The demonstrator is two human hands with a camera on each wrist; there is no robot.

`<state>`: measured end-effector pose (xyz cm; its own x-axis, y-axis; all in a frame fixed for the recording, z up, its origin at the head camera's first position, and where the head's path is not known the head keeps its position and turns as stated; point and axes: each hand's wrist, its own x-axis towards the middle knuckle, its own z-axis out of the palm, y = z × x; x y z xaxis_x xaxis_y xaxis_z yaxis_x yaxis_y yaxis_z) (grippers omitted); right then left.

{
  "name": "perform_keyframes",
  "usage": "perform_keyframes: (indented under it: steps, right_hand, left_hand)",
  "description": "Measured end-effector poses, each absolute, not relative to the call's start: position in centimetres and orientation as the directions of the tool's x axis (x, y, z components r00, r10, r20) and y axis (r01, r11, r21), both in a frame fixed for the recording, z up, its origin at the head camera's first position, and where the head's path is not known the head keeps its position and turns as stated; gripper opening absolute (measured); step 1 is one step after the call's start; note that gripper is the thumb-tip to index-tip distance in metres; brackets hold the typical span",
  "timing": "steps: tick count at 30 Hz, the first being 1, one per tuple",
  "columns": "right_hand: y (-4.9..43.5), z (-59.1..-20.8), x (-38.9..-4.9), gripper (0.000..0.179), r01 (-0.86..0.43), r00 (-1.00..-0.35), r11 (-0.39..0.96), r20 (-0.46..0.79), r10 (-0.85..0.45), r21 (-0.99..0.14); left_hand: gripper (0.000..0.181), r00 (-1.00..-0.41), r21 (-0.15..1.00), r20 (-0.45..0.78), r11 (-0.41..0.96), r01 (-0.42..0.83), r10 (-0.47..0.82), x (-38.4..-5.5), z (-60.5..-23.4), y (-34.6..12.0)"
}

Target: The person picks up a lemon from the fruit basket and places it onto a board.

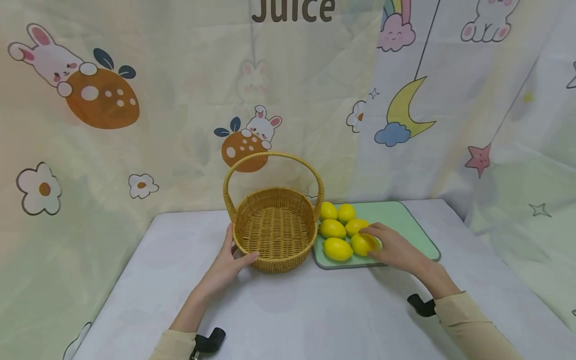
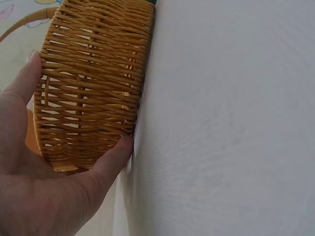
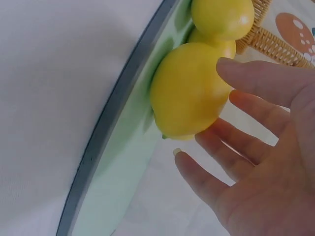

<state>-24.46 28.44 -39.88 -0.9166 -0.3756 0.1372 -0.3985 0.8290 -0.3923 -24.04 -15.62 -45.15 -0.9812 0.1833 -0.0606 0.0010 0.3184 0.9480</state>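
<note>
A round wicker basket (image 1: 275, 230) with a tall arched handle stands on the white table, nothing inside it. My left hand (image 1: 229, 262) holds its near left side, one digit at the rim and another low near the base in the left wrist view (image 2: 54, 191). Right of the basket, several yellow lemons (image 1: 332, 228) lie grouped on a green board. Around the front right lemon (image 3: 189, 93) my right hand (image 1: 393, 247) is spread, fingers at its far side and thumb at its edge. Firm contact is hard to make out.
The green board (image 1: 405, 225) has a grey edge and lies on the back right of the table (image 1: 315, 315). A printed cloth (image 1: 180, 100) with rabbits and flowers hangs right behind. Black wrist devices (image 1: 422, 305) sit on both forearms.
</note>
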Motion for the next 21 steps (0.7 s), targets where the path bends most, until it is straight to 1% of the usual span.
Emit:
perform_keyframes:
  steps: [6,11,16,21]
  right_hand:
    - [28.8,-39.4,-24.1,0.049,-0.393,-0.919,0.825,0.149,-0.364,-0.406]
    - [29.2,-38.9,-23.7,0.062,-0.342,-0.940,0.851,0.133,-0.316,-0.398]
    - [29.7,-38.8,-23.3,0.072,-0.324,-0.945,0.876,0.172,-0.280,-0.358]
    - [30.4,-39.0,-22.8,0.079,-0.296,-0.948,0.917,0.199,-0.248,-0.268]
  left_hand:
    - [0.114,-0.981,0.932,-0.055,0.362,0.017,0.187,-23.7,-44.6,-15.9]
    - [0.115,-0.981,0.886,-0.063,0.463,0.028,0.182,-23.7,-44.1,-16.0]
    - [0.115,-0.984,0.750,-0.072,0.659,0.054,0.162,-23.3,-43.2,-16.8]
    - [0.112,-0.987,0.571,0.008,0.810,0.134,0.158,-22.7,-42.2,-18.0]
